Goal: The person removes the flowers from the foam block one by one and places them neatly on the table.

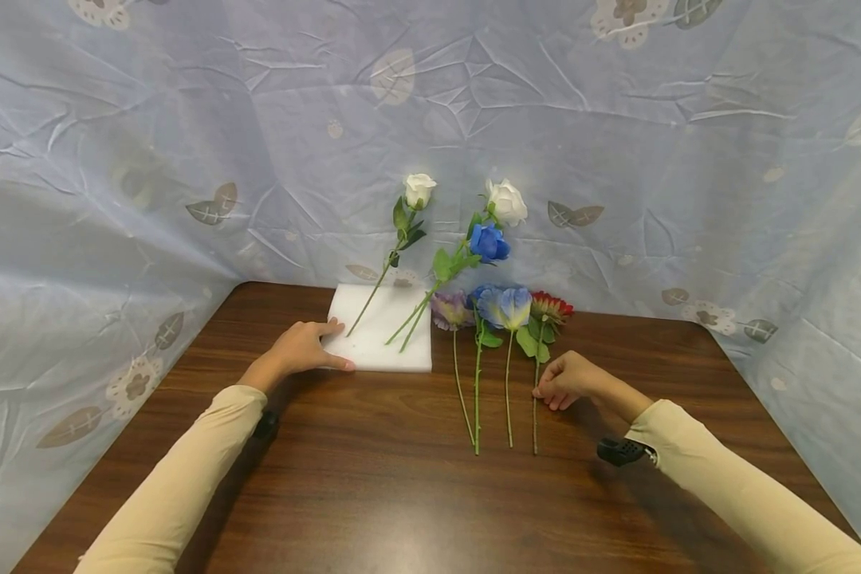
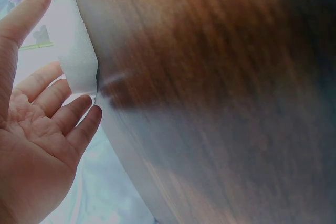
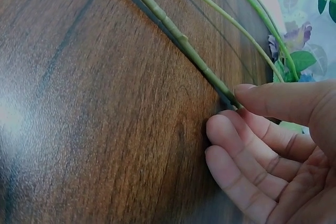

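My left hand holds the left front corner of a white foam block, its thumb along the front and its fingers at the left side. A white rose stands in the foam, tilting right. Farther right, another white rose and a blue rose lean the same way from the block. With thumb and fingertips, my right hand pinches the green stem of a red flower that lies on the table.
Left of the red flower lie a pale blue flower, a blue rose with a green stem and a purple flower, heads toward the back. Patterned cloth hangs around the back and sides of the wooden table.
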The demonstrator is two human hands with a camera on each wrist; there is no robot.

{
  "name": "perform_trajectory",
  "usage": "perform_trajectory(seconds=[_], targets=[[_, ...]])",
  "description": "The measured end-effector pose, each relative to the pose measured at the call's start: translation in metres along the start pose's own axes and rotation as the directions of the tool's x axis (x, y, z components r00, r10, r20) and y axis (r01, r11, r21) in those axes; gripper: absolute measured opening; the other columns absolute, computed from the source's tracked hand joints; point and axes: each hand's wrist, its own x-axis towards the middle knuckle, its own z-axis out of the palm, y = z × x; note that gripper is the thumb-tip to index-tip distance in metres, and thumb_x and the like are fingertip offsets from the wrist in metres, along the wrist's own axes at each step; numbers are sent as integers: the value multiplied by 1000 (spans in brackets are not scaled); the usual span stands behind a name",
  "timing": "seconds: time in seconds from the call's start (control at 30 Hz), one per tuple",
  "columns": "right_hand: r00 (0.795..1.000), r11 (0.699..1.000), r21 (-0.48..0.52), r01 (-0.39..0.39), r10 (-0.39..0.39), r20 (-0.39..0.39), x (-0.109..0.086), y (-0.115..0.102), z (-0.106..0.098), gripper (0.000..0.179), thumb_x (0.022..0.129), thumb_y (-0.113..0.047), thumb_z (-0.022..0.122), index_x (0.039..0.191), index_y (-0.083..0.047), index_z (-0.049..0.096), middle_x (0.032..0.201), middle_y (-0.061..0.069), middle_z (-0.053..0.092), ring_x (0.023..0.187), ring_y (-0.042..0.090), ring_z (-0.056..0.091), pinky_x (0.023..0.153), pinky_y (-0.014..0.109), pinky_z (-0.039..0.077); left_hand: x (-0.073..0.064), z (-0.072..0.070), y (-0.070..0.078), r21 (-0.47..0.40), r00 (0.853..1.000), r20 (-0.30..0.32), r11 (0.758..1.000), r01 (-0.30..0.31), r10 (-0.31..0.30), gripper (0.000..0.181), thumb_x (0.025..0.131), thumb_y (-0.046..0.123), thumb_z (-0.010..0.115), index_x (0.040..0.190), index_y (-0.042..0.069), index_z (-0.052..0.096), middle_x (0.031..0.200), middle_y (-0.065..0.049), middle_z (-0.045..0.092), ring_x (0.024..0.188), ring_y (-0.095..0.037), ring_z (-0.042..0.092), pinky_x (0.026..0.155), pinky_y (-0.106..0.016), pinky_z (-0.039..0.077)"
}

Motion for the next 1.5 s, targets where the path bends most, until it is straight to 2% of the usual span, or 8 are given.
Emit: perform_trajectory(seconds=[0.27,0.43,0.67,0.83,1.1,1.2,1.33,1.5], targets=[[1000,1000,6,9,-8,-4,3,-5,4,16,92,-12,73,91,4,75,73,6,74,65,16,71,64,34,62,0,-1,1,-3,1000,-4,1000,6,-6,102,73,62,84,150,4,49,157,-17,43,142,-42,46,114,-56,41],[1000,1000,23,6,-6,-21,10,-12,7,16,92,-14,74,92,3,75,76,6,76,64,15,71,64,33,61,0,0,0,-4,1000,0,1000,7,-7,103,73,63,83,150,5,49,157,-17,42,142,-43,45,114,-57,41],[996,996,19,85,-84,-38,21,-29,10,17,93,-11,72,95,6,75,87,15,79,65,15,71,65,36,63,0,1,0,7,1000,7,1000,8,-8,104,73,65,83,151,5,48,157,-18,41,142,-45,45,114,-57,41],[989,992,34,121,-117,-91,30,-49,15,21,94,-16,74,99,5,75,90,19,77,69,17,73,72,42,64,-1,0,1,4,1000,-1,1000,8,-8,102,73,63,83,150,5,50,156,-18,43,141,-44,46,113,-57,41],[963,955,191,226,-189,-194,49,-79,30,23,95,-15,73,107,4,72,92,21,77,82,33,75,84,56,60,0,1,-1,-6,1000,2,1000,2,-2,103,73,64,83,150,6,49,156,-17,42,141,-43,46,113,-56,42],[946,935,213,283,-235,-224,56,-89,37,24,95,-15,72,109,5,71,91,18,77,82,30,76,86,58,59,0,1,-2,-10,1000,-3,1000,-6,6,103,72,64,84,150,5,50,156,-17,43,141,-43,47,113,-56,42],[919,900,243,363,-303,-251,63,-103,43,27,97,-10,69,114,10,68,97,24,76,79,21,75,85,56,60,0,1,-1,-10,1000,-7,1000,-6,6,103,71,64,84,149,5,51,155,-17,44,141,-42,47,113,-56,43],[901,877,271,398,-318,-294,67,-119,51,29,97,-8,68,117,12,67,104,30,74,85,27,76,86,54,60,0,1,-1,-5,1000,-8,1000,0,0,103,72,64,84,149,4,50,155,-18,44,141,-43,47,113,-56,42]])
